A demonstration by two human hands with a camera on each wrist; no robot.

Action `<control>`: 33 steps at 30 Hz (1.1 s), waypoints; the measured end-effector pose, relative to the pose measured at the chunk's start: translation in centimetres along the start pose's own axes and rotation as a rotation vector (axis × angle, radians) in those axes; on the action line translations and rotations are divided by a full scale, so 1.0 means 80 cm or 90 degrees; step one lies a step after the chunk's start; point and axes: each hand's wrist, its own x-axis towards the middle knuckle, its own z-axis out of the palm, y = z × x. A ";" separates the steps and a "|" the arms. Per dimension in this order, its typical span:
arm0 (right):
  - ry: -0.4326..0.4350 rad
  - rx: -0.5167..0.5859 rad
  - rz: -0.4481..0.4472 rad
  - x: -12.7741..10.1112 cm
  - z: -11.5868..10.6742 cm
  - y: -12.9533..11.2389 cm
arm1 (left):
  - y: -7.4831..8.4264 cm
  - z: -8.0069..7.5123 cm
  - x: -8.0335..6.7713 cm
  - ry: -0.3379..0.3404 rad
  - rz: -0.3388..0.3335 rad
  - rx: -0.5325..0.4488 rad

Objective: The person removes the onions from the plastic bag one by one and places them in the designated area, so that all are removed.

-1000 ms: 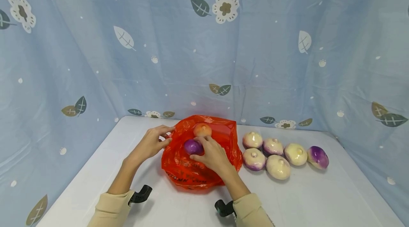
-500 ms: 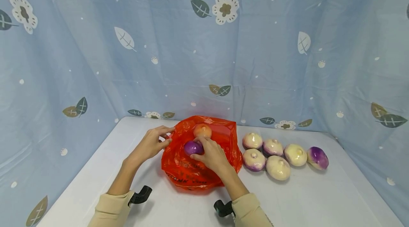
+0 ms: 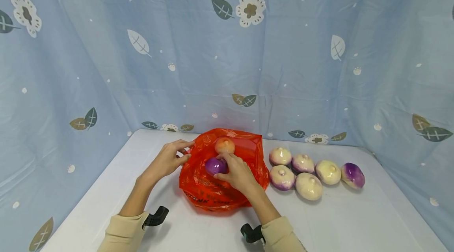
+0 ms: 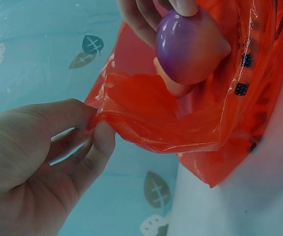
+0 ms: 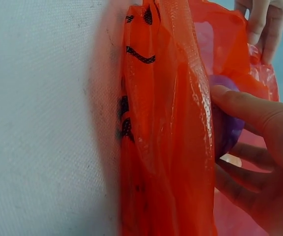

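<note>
An orange plastic bag [image 3: 209, 193] lies open on the white table [image 3: 354, 220]. My left hand [image 3: 169, 159] pinches the bag's left rim [image 4: 131, 103] between thumb and fingers. My right hand [image 3: 237, 173] grips a purple and white turnip [image 3: 215, 166] over the bag's mouth; the same turnip [image 4: 188, 46] shows in the left wrist view with fingers above it, and partly behind the plastic [image 5: 227, 128] in the right wrist view. Another pale turnip [image 3: 225, 145] sits inside the bag at the back.
Several more turnips [image 3: 308, 185] lie in a loose group on the table right of the bag, one mostly purple [image 3: 352, 174] at the far right. A blue floral cloth [image 3: 227, 47] walls in the back and sides.
My right hand with the purple turnip has shifted very slightly toward me and to the right at the bag's mouth. My left hand keeps its pinch on the rim.
</note>
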 end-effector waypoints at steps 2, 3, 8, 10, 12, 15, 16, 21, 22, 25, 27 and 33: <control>0.000 -0.002 -0.006 -0.001 -0.001 0.000 | 0.000 0.000 0.000 0.000 -0.001 -0.002; 0.000 -0.004 -0.009 -0.002 -0.002 0.000 | -0.001 0.000 0.000 -0.001 -0.003 -0.004; -0.009 -0.001 -0.018 -0.007 -0.005 0.000 | -0.001 0.000 0.000 -0.003 -0.007 -0.012; -0.013 0.001 -0.019 -0.009 -0.007 0.000 | -0.001 0.000 0.000 -0.003 -0.008 -0.015; -0.012 0.000 -0.022 -0.012 -0.009 -0.001 | -0.001 0.000 0.000 -0.004 -0.011 -0.019; -0.003 -0.005 -0.029 -0.016 -0.012 -0.001 | -0.001 0.000 -0.001 -0.004 -0.013 -0.023; 0.001 -0.007 -0.033 -0.018 -0.013 -0.001 | 0.000 0.000 -0.001 -0.004 -0.013 -0.023; 0.013 -0.021 -0.042 -0.027 -0.020 -0.001 | 0.000 0.000 -0.001 -0.005 -0.014 -0.024; 0.015 -0.022 -0.042 -0.028 -0.021 0.000 | 0.000 0.000 -0.001 -0.006 -0.013 -0.025; 0.021 -0.023 -0.041 -0.034 -0.025 0.001 | 0.000 0.000 -0.001 -0.006 -0.012 -0.024; 0.025 -0.023 -0.040 -0.036 -0.027 0.003 | 0.000 0.001 -0.001 -0.006 -0.011 -0.022; 0.037 -0.033 -0.046 -0.043 -0.032 0.009 | -0.001 0.001 -0.001 -0.004 -0.012 -0.015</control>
